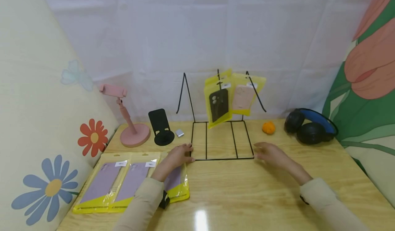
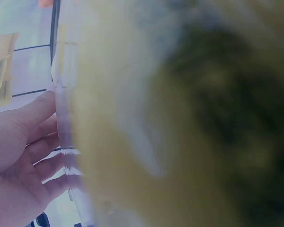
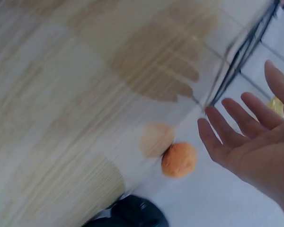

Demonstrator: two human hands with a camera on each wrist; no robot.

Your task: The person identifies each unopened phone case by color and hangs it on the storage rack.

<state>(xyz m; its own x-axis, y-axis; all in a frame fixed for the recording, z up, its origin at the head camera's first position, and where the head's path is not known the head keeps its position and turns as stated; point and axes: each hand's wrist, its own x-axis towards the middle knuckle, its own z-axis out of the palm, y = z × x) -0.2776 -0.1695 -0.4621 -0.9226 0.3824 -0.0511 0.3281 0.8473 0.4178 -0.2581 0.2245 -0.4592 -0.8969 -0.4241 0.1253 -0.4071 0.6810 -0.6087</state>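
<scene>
A black wire display rack (image 1: 222,159) stands mid-table, with a dark phone case in a yellow pack (image 1: 219,105) and a pink one (image 1: 243,97) hanging on it. My left hand (image 1: 177,157) lies with relaxed fingers at the rack base's front left corner, touching the wire, and holds nothing. The left wrist view shows that hand (image 2: 19,156) open beside a blurred pack edge (image 2: 66,142). My right hand (image 1: 270,153) hovers open, fingers spread, at the front right corner; the right wrist view shows this hand (image 3: 246,137) just short of the rack wire (image 3: 236,61).
Three purple cases in yellow packs (image 1: 105,183) lie at front left, one partly under my left forearm. A pink phone holder (image 1: 131,133), black stand (image 1: 161,128) and small silver object (image 1: 179,133) sit at back left. An orange ball (image 1: 268,127) and headphones (image 1: 310,126) sit at back right.
</scene>
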